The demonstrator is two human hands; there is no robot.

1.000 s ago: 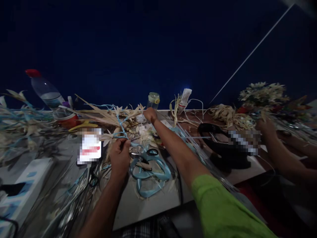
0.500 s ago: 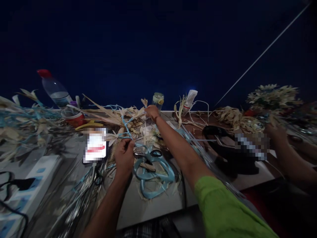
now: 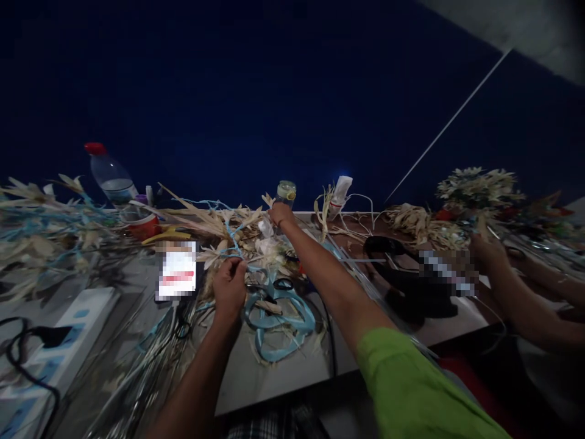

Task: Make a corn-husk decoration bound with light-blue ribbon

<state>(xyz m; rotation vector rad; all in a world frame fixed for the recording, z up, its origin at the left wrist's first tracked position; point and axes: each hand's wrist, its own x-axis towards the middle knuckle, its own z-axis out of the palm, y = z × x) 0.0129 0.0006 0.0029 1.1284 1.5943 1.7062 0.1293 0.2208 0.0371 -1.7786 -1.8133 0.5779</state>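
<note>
My left hand (image 3: 230, 285) is closed in a pinch on the lower end of a thin branch wrapped in light blue ribbon (image 3: 235, 235). Pale dried-husk flowers sprout from this branch, one of them (image 3: 209, 257) just left of my fingers. Farther back, my right hand (image 3: 280, 215) pinches a small dried-husk piece (image 3: 268, 200), whose tips stick up past the fingers. Whether that piece joins the branch, I cannot tell. Right behind this hand stands a glass jar (image 3: 286, 191). Below, a loose coil of light blue ribbon (image 3: 305, 317) lies with black-handled scissors (image 3: 283, 284) on it.
At left are a lit phone (image 3: 177, 271), a power strip (image 3: 75, 329), a red-capped bottle (image 3: 112, 177), a red cup (image 3: 144, 225) and a bundle of wires (image 3: 150, 360). A black object (image 3: 406, 274) lies at right, near another person's hands (image 3: 489, 250). A dark blue wall rises behind.
The view has tilted and shifted slightly, so the background sits a little differently. Both my hands keep their grips in nearly the same places. The other person's hands at right have moved a little.
</note>
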